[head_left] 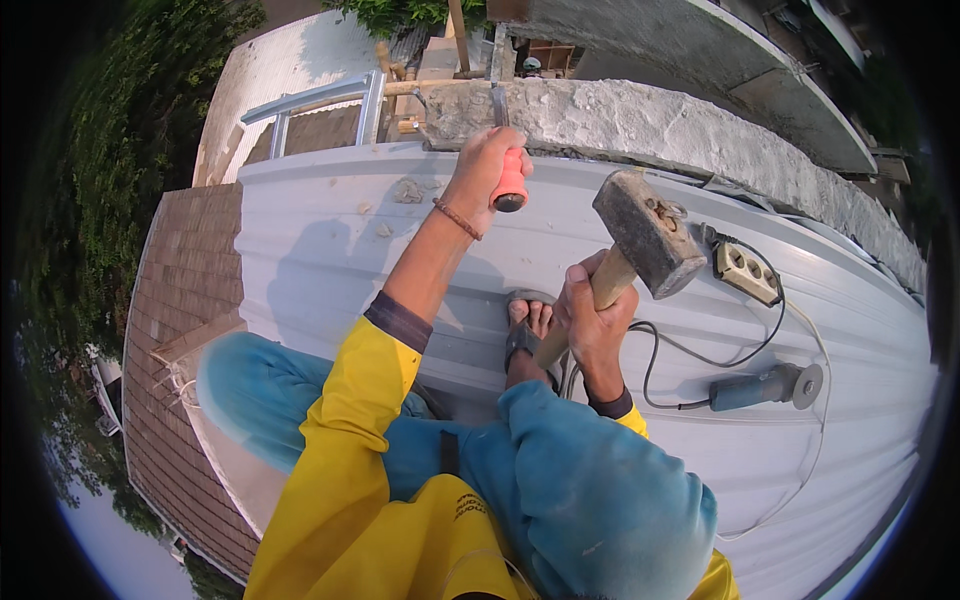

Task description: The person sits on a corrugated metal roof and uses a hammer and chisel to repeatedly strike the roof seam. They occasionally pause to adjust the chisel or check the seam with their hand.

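Note:
My left hand (476, 168) is closed around a chisel with an orange-red grip (511, 178). The chisel's metal shank points away from me, over the rough edge of a concrete wall (610, 115); I cannot tell whether its tip touches the concrete. In my right hand (603, 318) is the wooden handle of a sledgehammer (648, 232). Its heavy, worn steel head is raised, to the right of the chisel and apart from it. Small lumps of broken concrete (408, 190) lie to the left of my left forearm.
I squat on a pale corrugated metal roof (330, 235), one sandalled foot (527, 335) between my arms. To the right lie a power strip (746, 272), loose cords and a blue angle grinder (757, 387). A metal frame (370, 105) stands far left; brown roof tiles (185, 330) slope off on the left.

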`<state>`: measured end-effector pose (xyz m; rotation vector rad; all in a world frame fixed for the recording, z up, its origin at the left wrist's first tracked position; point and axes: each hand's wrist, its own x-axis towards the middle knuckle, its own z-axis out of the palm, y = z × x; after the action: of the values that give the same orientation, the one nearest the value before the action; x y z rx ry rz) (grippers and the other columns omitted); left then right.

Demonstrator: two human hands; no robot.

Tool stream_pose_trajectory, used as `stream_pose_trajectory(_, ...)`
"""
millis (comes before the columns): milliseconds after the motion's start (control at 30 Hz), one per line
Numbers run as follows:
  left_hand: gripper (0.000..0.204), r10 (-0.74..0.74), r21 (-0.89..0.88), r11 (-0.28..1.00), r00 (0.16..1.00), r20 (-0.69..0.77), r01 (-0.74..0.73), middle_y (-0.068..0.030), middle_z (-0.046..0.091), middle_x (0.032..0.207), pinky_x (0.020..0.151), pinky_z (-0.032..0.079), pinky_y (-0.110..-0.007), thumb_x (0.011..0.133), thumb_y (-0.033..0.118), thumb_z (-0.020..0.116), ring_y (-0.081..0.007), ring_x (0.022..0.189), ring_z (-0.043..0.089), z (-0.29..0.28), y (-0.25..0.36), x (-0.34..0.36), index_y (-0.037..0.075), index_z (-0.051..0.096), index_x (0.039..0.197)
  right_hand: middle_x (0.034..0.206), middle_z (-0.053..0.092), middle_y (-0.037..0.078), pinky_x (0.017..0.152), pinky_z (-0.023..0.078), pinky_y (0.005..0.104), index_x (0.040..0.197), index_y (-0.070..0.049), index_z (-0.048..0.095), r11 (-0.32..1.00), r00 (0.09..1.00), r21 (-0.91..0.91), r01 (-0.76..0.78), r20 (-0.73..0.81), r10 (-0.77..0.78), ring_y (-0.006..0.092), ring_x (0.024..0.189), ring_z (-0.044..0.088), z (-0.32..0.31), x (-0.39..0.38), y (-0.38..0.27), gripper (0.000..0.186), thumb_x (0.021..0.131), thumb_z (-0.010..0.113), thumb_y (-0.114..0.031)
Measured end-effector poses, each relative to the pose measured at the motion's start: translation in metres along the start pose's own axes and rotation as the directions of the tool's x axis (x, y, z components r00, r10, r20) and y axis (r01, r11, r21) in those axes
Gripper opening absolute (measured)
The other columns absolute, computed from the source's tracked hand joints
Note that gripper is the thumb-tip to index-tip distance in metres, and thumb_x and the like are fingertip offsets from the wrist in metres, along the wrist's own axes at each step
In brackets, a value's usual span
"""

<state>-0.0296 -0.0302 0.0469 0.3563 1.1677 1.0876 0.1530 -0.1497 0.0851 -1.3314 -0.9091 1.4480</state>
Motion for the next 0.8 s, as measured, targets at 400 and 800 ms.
stream_pose_trajectory(400,0.020,-0.185,-0.292,0.953,0.926,-0.330,0.087,-0.0106,0.061,0.086,0.048,0.044,-0.035,0.088,0.023,0.055,-0.0212,0.069,0.061,0.080,-0.024,0.059,0.007,0.054,0.099,0.062,0.045,0.000,0.045,0.036,0.0248,0.090,-0.006,0.046,0.948,0.959,0.148,0.283,-0.060,-0.277,0.0069,0.050,0.041,-0.011,0.010,-0.028,0.019,0.100,0.060,-0.013)
stream_pose_trajectory(800,0.022,-0.205,-0.265,0.958,0.911,-0.359,0.111,-0.0099,0.064,0.095,0.064,0.053,-0.040,0.089,0.025,0.053,-0.0222,0.080,0.065,0.087,-0.023,0.065,0.009,0.055,0.103,0.058,0.039,-0.004,0.040,0.035,0.0258,0.084,-0.010,0.044,0.925,0.944,0.197,-0.324,0.013,0.328,0.0074,0.044,0.037,0.000,0.043,-0.002,0.025,0.098,0.064,-0.016)
